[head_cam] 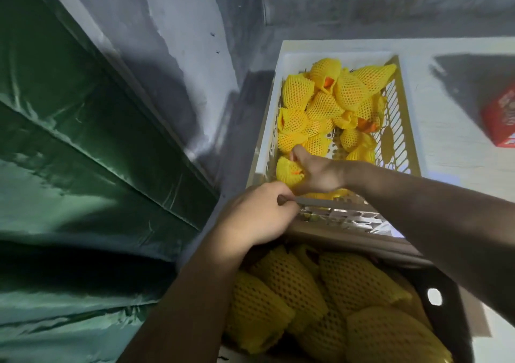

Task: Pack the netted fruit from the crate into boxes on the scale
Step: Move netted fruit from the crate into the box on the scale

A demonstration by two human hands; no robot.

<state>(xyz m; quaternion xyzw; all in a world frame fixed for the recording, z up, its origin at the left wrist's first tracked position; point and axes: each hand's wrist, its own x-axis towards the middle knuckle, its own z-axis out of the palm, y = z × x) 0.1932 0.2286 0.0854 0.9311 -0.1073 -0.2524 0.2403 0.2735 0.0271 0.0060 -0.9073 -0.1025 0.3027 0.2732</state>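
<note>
Fruit in yellow foam netting [289,171] sits at the near left corner of the slatted crate [401,117], and the right hand [315,171] has its fingers curled round it, thumb up against the pile behind. More netted fruit [328,106] fills the far end of the crate. The left hand [257,213] grips the crate's near rim, fingers curled over the edge. Below, the dark box [446,287] already holds a layer of netted fruit [359,276]; the scale under it is not visible. To do this pick well, I judge the grip should close on the fruit's body, not the loose net, and lift clear over the rim before lowering into a gap in the box. A red carton [501,120] lies well apart on the right.
</note>
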